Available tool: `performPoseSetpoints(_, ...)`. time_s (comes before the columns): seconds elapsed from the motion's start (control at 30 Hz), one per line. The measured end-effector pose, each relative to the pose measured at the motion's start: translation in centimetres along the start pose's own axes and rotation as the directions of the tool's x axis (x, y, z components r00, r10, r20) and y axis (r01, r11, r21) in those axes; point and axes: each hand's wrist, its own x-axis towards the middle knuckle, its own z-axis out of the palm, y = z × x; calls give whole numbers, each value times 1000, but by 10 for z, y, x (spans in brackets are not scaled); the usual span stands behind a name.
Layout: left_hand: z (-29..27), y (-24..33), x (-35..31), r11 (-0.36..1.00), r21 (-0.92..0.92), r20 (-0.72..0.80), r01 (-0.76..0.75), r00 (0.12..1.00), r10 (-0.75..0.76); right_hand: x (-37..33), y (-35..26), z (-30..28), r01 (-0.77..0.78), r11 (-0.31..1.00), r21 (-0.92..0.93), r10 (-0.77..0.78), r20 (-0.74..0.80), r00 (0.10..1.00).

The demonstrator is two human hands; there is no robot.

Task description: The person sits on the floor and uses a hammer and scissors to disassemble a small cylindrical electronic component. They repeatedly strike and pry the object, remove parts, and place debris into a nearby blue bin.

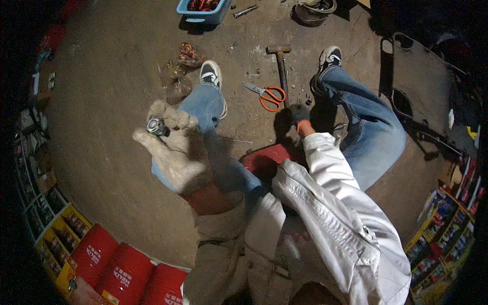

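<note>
My left hand (175,134), in a pale work glove, is raised over my left knee. Thumb and fingers close around a small round metal part (156,126), dark with a shiny ring-shaped end. In a dark glove, my right hand (299,119) is low between my legs, its fingers partly in shadow. It appears closed on the handle end of a hammer (282,71), whose head points away from me. Orange-handled scissors (267,96) lie on the floor just left of the hammer. A red object (269,158) shows below my right hand, partly covered by my sleeve.
Clear bags of copper-coloured scrap (190,54) lie beside my left shoe. A blue basin (205,15) and a round pan (314,12) stand farther off. Small metal bits dot the floor. Red drums (122,274) stand lower left; a dark panel (422,81) is at right.
</note>
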Motion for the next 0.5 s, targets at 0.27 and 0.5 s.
performPoseSetpoints(0.27,-26,5,23,997,-81,349,-7,936,35,-58,26,40,-369,929,-29,368,164,915)
performPoseSetpoints(0.5,-22,6,22,999,10,223,32,974,-34,-62,82,44,-571,796,-201,605,277,746)
